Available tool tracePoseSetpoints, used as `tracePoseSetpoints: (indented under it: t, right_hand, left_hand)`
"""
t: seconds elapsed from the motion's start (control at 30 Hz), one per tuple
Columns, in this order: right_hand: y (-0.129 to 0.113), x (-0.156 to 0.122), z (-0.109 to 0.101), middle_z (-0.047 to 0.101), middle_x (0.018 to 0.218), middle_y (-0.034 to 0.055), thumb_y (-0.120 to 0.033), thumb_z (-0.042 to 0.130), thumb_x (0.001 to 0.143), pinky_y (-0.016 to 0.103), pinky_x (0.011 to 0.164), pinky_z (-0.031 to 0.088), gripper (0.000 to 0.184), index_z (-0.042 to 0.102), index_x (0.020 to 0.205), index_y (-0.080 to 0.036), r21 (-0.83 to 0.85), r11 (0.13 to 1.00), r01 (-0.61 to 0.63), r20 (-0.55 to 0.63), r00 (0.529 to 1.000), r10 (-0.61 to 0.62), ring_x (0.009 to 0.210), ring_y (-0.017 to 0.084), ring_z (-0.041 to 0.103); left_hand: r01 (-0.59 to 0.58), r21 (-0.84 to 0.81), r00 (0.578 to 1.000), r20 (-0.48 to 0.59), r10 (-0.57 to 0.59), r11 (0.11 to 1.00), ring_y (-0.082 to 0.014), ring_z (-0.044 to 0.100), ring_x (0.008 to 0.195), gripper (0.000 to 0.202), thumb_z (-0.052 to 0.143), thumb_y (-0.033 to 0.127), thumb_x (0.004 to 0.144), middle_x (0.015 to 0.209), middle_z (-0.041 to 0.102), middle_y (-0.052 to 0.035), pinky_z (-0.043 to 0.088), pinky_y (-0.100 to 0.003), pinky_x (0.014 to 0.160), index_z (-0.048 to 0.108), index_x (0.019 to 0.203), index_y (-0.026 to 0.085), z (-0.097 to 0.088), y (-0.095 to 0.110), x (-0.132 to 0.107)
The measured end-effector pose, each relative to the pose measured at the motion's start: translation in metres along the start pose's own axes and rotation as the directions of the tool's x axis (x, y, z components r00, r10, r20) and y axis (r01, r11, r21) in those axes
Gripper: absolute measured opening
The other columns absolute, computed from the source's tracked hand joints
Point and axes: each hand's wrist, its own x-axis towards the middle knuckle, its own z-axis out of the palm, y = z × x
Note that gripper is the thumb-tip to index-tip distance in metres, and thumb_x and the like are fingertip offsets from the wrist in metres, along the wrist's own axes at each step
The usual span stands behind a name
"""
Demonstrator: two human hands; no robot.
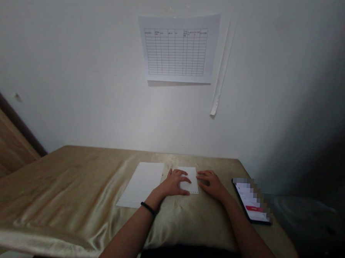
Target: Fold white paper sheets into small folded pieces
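A small white sheet of paper (191, 174) with a row of holes along its near edge lies flat on the cloth-covered table. Over its left part rests my left hand (176, 182), fingers spread, with a black band on the wrist. My right hand (212, 185) is at the sheet's right edge, its fingers apart and the tips close to the paper. Whether those tips touch the paper I cannot tell. To the left of my left hand lies a larger white sheet (142, 183), partly covered by that wrist.
A phone (251, 204) with a lit, partly blurred screen lies near the right edge of the table (79, 185), on shiny gold cloth. On the wall hangs a printed table sheet (176, 52), beside a peeling strip (219, 81). Brown wood (7, 135) stands at left.
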Motion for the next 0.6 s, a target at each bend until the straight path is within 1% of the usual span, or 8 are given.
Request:
tracePoseSetpoints:
  t: [0.1,0.23,0.4,0.6]
  right_hand:
    - [0.000,0.000,0.000,0.065,0.131,0.0057,-0.023,0.066,0.080,0.048,0.111,0.037,0.035,0.074,0.113,-0.029,0.017,1.000,-0.005,-0.012,1.000,0.005,0.124,0.026,0.052]
    - [0.000,-0.001,-0.002,0.065,0.131,0.0056,-0.019,0.067,0.077,0.048,0.112,0.037,0.034,0.076,0.108,-0.028,0.049,0.999,0.005,-0.022,1.000,-0.004,0.125,0.026,0.051]
    - [-0.006,-0.002,-0.005,0.065,0.131,0.0047,-0.014,0.068,0.072,0.048,0.113,0.036,0.035,0.077,0.102,-0.028,0.099,0.995,0.028,-0.001,1.000,-0.029,0.127,0.025,0.050]
    - [-0.009,-0.001,-0.004,0.068,0.126,0.0025,-0.021,0.076,0.073,0.048,0.111,0.037,0.017,0.080,0.087,-0.031,0.118,0.990,0.073,0.023,0.997,-0.077,0.125,0.025,0.052]
  left_hand:
    - [0.005,-0.004,1.000,-0.004,-0.005,1.000,-0.0332,0.042,0.135,0.048,0.082,0.053,0.071,0.140,0.056,-0.0052,0.013,-0.068,0.116,0.071,0.115,0.037,-0.001,0.002,0.000]
    - [0.004,-0.015,1.000,-0.013,-0.004,1.000,-0.0310,0.044,0.134,0.037,0.076,0.050,0.079,0.139,0.057,-0.0053,0.015,-0.065,0.117,0.072,0.113,0.035,-0.004,0.003,-0.001]
    - [0.018,-0.050,1.000,-0.009,-0.019,0.999,-0.0300,0.046,0.133,0.030,0.070,0.046,0.085,0.137,0.059,-0.0051,0.016,-0.066,0.116,0.072,0.112,0.035,-0.006,0.005,-0.001]
    - [0.023,-0.078,1.000,-0.015,-0.024,0.997,-0.0295,0.046,0.133,0.030,0.071,0.046,0.085,0.137,0.060,-0.0054,0.014,-0.065,0.117,0.072,0.112,0.034,-0.005,0.003,-0.001]
